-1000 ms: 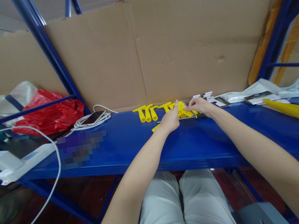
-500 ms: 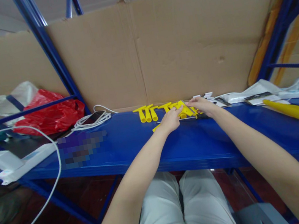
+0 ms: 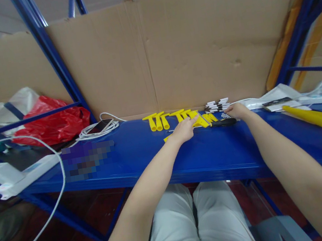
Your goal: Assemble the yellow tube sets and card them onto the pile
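My left hand (image 3: 184, 130) is closed on a yellow T-shaped scraper (image 3: 201, 121), which has a thin grey strip along its head. My right hand (image 3: 238, 110) reaches down at a small heap of tiny shiny parts (image 3: 225, 116), perhaps screws; its fingertips meet there, and whether they hold one is too small to see. Between the hands lies a screwdriver with a black handle (image 3: 225, 122). Several more yellow T-shaped pieces (image 3: 158, 122) stand in a row left of my left hand. Small flat yellow pieces (image 3: 210, 117) lie just beyond the held scraper.
Black-and-white strips (image 3: 217, 105) are stacked at the back. Two long yellow pieces (image 3: 316, 114) lie at the right by plastic packaging (image 3: 281, 94). A phone (image 3: 101, 125), coiled white cable (image 3: 88, 132) and power strip (image 3: 30, 174) are at the left. A cardboard wall (image 3: 149, 56) closes the back.
My right hand has left the yellow scraper and moved right to the small shiny parts, uncovering the black screwdriver handle and the striped stack. My left hand stays on the scraper.
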{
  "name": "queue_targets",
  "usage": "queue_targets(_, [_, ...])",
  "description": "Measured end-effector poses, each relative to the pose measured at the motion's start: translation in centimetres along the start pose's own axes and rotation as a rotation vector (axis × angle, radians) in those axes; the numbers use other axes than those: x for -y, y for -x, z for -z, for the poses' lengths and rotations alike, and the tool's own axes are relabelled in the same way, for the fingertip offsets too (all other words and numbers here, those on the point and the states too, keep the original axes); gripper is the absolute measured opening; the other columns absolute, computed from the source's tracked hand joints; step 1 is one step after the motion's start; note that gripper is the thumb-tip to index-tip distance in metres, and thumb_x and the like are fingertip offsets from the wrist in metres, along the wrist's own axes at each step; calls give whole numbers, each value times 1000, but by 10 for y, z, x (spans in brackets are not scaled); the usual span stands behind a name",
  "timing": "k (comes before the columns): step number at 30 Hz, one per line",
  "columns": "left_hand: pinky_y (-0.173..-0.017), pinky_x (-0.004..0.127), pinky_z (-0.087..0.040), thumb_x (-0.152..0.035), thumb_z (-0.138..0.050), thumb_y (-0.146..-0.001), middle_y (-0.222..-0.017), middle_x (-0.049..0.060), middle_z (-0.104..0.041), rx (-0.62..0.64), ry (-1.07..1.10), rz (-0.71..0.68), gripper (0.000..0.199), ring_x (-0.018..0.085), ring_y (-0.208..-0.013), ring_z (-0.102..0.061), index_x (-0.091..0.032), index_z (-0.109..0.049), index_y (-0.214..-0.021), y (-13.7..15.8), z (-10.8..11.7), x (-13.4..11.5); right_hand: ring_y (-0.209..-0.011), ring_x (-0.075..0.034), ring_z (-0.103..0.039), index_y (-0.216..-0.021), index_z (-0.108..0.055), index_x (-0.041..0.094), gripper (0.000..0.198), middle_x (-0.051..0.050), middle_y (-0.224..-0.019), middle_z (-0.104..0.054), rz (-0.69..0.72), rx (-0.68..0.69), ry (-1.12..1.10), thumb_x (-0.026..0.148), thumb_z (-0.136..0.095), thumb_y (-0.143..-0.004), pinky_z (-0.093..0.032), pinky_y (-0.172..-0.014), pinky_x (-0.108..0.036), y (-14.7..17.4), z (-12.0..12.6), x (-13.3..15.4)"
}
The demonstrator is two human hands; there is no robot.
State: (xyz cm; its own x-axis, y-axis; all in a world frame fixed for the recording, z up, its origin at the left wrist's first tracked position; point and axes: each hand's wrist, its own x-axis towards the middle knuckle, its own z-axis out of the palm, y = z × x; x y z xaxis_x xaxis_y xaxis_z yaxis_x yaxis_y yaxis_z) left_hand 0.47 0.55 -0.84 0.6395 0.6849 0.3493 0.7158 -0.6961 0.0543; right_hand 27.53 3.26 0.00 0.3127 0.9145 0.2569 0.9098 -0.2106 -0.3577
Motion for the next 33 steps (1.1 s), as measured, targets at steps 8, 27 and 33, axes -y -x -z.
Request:
queue_targets(8, [-96,31,-42,-9,-46,-86,-116,11,-59,50,7,-25,54,22,-112,-55,-22,-46,-139,2,2,-3,-75,-22,-65,-79,-77,19,23,-6,-76,-71,42,110,36,10,-61,-66,-49,-68,-27,-4,-2,-6])
queue_targets(27, [-95,32,-43,-8,-48,-84,-116,10,-61,50,51,-53,54,21,-111,-56,-22,-49,-137,1,-1,-3,-86,-22,-66,-83,-77,23,27,-5,-86,-72,65,47,184,10,-61,-66,-49,-74,-26,-5,-3,-13])
queue_targets(33, [-95,33,-43,-7,-49,-84,-117,10,-61,46,68,-57,54,22,-111,-56,-21,-49,-137,0,-2,-2,-79,-22,-68,-73,-78,21,28,-6,-82,-73,116,72,118,2,-62,-60,-51,-70,-25,-7,-1,-12])
